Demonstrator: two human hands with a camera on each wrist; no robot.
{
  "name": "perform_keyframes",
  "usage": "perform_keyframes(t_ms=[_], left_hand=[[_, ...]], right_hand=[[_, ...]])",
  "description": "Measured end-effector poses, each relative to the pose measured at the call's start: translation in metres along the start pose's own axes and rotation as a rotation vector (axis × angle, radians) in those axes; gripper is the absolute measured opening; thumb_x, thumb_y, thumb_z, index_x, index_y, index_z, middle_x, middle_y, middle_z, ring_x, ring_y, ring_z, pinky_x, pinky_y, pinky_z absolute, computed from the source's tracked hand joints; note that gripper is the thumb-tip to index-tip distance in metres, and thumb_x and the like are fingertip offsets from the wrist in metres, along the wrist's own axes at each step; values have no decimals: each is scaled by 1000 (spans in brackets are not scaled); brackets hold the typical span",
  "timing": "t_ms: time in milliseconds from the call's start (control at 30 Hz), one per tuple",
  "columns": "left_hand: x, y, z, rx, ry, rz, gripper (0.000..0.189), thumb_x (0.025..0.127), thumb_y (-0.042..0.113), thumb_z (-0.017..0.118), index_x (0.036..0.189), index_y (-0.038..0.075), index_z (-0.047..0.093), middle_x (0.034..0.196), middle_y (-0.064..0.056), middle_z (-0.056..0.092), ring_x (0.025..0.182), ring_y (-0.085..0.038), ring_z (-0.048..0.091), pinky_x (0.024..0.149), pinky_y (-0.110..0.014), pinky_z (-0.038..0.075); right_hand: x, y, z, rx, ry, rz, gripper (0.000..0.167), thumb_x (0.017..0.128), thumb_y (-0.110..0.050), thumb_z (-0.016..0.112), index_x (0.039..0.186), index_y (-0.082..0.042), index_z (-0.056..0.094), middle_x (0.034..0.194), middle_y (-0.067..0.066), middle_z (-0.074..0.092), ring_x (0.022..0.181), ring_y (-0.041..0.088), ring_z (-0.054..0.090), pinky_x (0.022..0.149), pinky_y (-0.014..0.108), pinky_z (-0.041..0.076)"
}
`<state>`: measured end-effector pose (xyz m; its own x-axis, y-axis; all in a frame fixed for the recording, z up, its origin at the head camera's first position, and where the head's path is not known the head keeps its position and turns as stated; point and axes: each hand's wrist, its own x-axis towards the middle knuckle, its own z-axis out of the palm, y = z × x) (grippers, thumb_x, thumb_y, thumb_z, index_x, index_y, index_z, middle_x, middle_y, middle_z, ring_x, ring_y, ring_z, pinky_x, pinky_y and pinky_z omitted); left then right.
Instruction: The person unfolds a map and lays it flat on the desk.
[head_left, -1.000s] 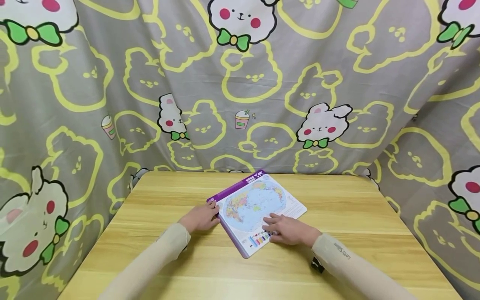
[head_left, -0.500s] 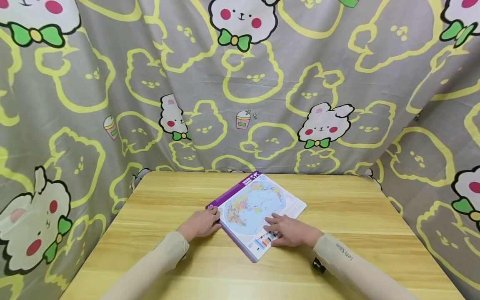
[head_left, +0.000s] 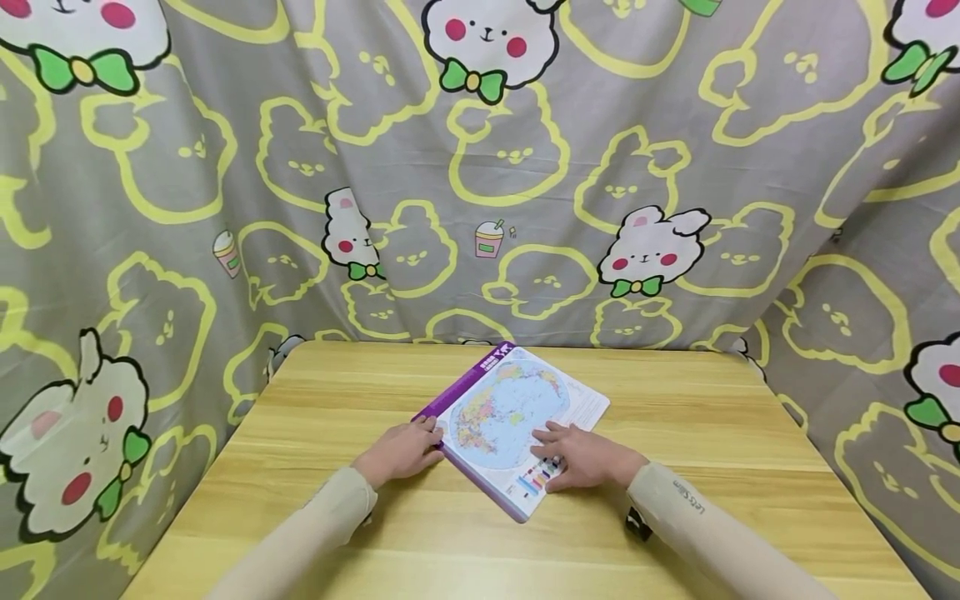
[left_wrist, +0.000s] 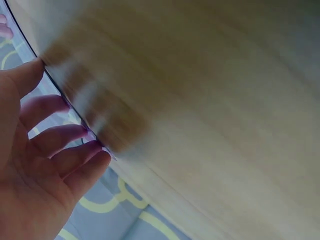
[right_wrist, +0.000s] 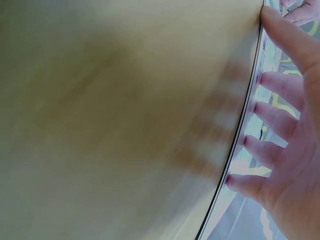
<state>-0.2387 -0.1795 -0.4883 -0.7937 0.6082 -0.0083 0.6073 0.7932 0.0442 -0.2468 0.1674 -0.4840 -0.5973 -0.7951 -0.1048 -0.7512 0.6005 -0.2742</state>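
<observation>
A thin world map board (head_left: 510, 417) with a purple title band along its upper left edge lies askew on the wooden table. In the head view my left hand (head_left: 401, 448) touches its left corner, fingertips at the edge. Fairly straight fingers (left_wrist: 62, 137) and the thumb meet the board's slim rim in the left wrist view. My right hand (head_left: 588, 457) rests over the lower right side, fingers spread, covering part of the printed colour bars. The right wrist view shows the right fingertips (right_wrist: 257, 107) on the map face close to its dark edge (right_wrist: 235, 135).
The wooden table (head_left: 315, 533) extends around the board on all sides. A grey curtain (head_left: 420, 158) with cartoon rabbits hangs behind it and at both sides. A dark strap piece (head_left: 637, 523) shows under the right sleeve.
The board has turned slightly, its near corner shifting right and its far corner shifting left. Both hands have stayed against it with only small shifts.
</observation>
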Motion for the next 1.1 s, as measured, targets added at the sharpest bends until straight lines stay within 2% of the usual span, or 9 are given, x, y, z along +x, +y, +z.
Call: perform_keyframes(t_ms=[67, 167, 300, 533, 733, 833, 1000, 1100], left_hand=[[1, 2, 0, 14, 13, 2, 43, 95, 36, 55, 121, 2, 61, 129, -24, 54, 120, -37, 51, 95, -48, 44], [3, 4, -1, 52, 29, 3, 37, 94, 38, 57, 110, 6, 65, 115, -18, 61, 104, -31, 60, 85, -44, 50], [4, 8, -2, 73, 40, -1, 29, 92, 39, 60, 94, 10, 64, 98, -12, 62, 83, -24, 61, 73, -40, 52], [3, 14, -4, 82, 49, -21, 28, 91, 39, 61, 84, 12, 60, 96, -11, 63, 85, -25, 62, 71, -41, 52], [4, 16, -6, 63, 51, -45, 28, 89, 40, 63, 78, 14, 59, 77, -2, 54, 64, -15, 50, 56, -33, 46], [5, 16, -7, 33, 70, -55, 26, 87, 39, 67, 77, 16, 60, 72, 3, 52, 61, -13, 47, 53, -30, 42], [6, 10, -6, 27, 110, -85, 30, 81, 42, 72, 79, 15, 61, 79, 1, 57, 68, -16, 54, 58, -33, 47], [8, 5, -6, 20, 88, -119, 42, 80, 47, 71, 95, 9, 63, 102, -10, 61, 87, -26, 60, 72, -41, 51]], right_hand=[[1, 1, 0, 1, -4, 8, 68, 83, -54, 64, 135, -10, 54, 147, 11, 39, 136, 39, 27, 106, 61, 23], [2, 3, 0, 8, -3, 12, 71, 82, -55, 65, 135, -10, 54, 147, 11, 39, 136, 40, 27, 104, 62, 24], [3, 6, -1, 24, 1, 1, 72, 79, -54, 68, 133, -9, 55, 146, 13, 40, 135, 42, 27, 102, 65, 24], [4, 12, -2, 19, -7, 0, 74, 78, -56, 68, 134, -10, 55, 147, 11, 39, 136, 40, 27, 104, 63, 24], [1, 10, -4, 10, -2, -24, 73, 80, -54, 68, 133, -7, 55, 145, 15, 40, 134, 44, 29, 105, 59, 27], [-1, 5, -5, 11, 4, -36, 70, 81, -51, 68, 133, -6, 55, 144, 16, 41, 133, 45, 30, 105, 56, 28], [-4, -7, -3, -22, -11, -46, 65, 86, -50, 63, 135, -10, 53, 146, 13, 40, 134, 41, 30, 107, 52, 28], [-5, -15, 0, -50, -15, -61, 61, 89, -49, 60, 137, -11, 52, 146, 12, 39, 134, 41, 31, 107, 50, 29]])
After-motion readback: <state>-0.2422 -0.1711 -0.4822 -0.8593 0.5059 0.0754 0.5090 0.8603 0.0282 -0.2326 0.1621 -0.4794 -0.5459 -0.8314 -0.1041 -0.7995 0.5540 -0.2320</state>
